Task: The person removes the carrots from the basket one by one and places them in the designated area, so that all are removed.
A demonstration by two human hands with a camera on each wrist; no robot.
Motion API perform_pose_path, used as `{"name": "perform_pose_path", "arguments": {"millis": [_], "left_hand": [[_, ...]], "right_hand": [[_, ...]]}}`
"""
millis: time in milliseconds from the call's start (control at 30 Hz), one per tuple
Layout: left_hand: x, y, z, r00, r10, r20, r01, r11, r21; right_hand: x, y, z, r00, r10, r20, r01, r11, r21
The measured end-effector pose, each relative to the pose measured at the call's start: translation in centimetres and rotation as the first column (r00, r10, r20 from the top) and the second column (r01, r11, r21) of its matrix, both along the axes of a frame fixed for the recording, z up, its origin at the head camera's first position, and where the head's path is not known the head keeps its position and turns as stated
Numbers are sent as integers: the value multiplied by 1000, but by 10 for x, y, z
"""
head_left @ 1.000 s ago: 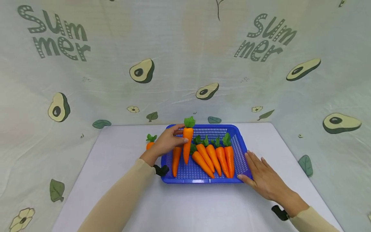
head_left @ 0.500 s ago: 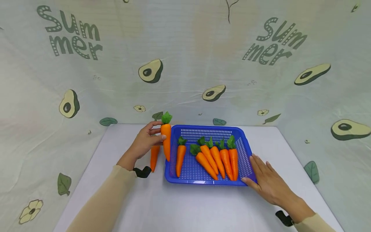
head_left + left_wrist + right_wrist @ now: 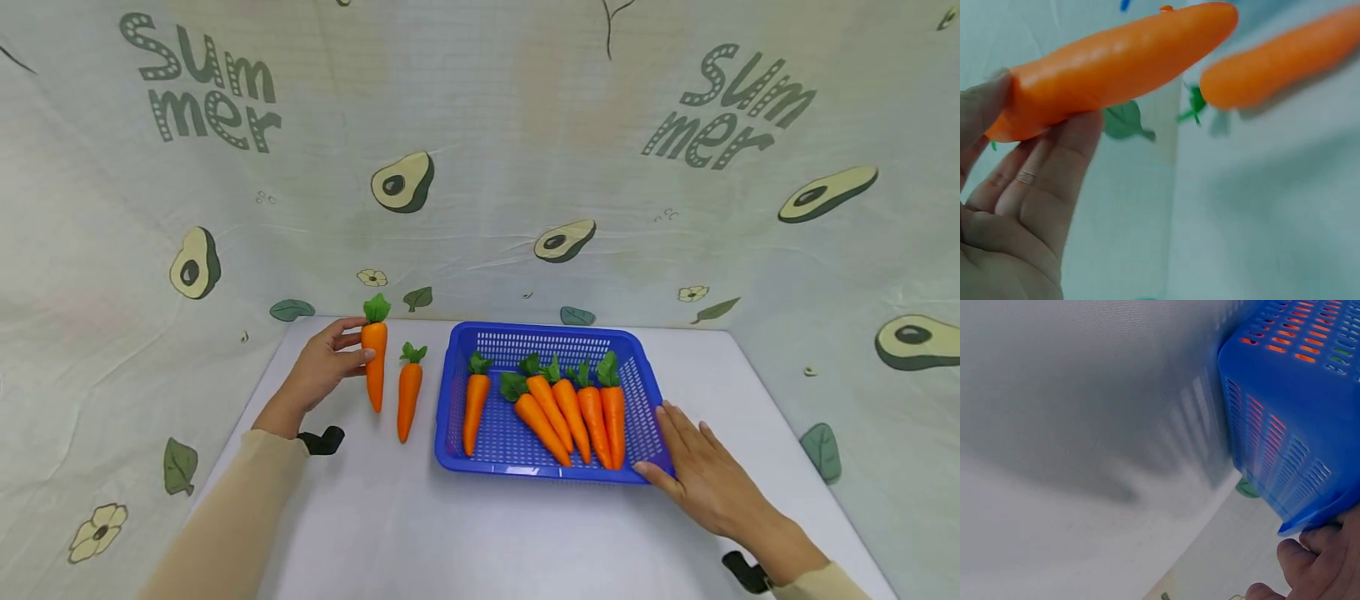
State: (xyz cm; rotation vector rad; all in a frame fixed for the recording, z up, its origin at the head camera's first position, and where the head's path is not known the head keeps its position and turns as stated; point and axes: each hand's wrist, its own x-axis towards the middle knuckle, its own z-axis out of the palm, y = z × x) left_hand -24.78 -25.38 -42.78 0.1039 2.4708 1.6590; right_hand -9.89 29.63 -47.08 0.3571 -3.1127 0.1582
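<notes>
Left of the blue basket (image 3: 498,472), our left grip (image 3: 318,368) pinches an orange carrot (image 3: 374,362) near a second carrot (image 3: 408,400) on the desk (image 3: 480,537), while our right grip (image 3: 708,483), spread, touches the basket's right side, six more carrots (image 3: 567,417) lying inside.

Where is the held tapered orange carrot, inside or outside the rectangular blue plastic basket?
Outside: the left hand holds the orange carrot left of the blue basket.

Reads "Summer" twice on the avocado-print backdrop cloth (image 3: 480,108) — once in the left lettering (image 3: 201,82), once in the slanted right lettering (image 3: 727,107). Breaks after "Sum" both times, with "mer" set below — in grey-green, partly pale-dotted characters, high on the fabric.
</notes>
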Motion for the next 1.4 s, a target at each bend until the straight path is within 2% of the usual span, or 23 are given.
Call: {"name": "perform_pose_path", "arguments": {"millis": [133, 333, 600, 1000, 1233, 1400], "left_hand": [[-6, -12, -15, 998, 15, 53, -13, 1000, -25], [-12, -20, -40, 993, 21, 120, -15, 999, -50], [-16, -19, -59, 981, 39, 190, -22, 996, -90], [-22, -14, -77, 961, 43, 273, -14, 994, -109], [-23, -10, -80, 945, 53, 323, -28, 996, -83], [-25, -8, -80, 950, 45, 309, -16, 995, -95]], "right_hand": [[1, 0, 1, 1000, -5, 6, 5, 1000, -4], [1, 0, 0, 1000, -3, 1, 3, 1000, -7], [1, -1, -1, 1000, 0, -11, 0, 1000, 0], [1, -1, -1, 1000, -1, -9, 1, 1000, 3], [0, 0, -1, 1000, 5, -11, -5, 1000, 10], [0, 0, -2, 1000, 7, -10, -6, 1000, 12]]}}
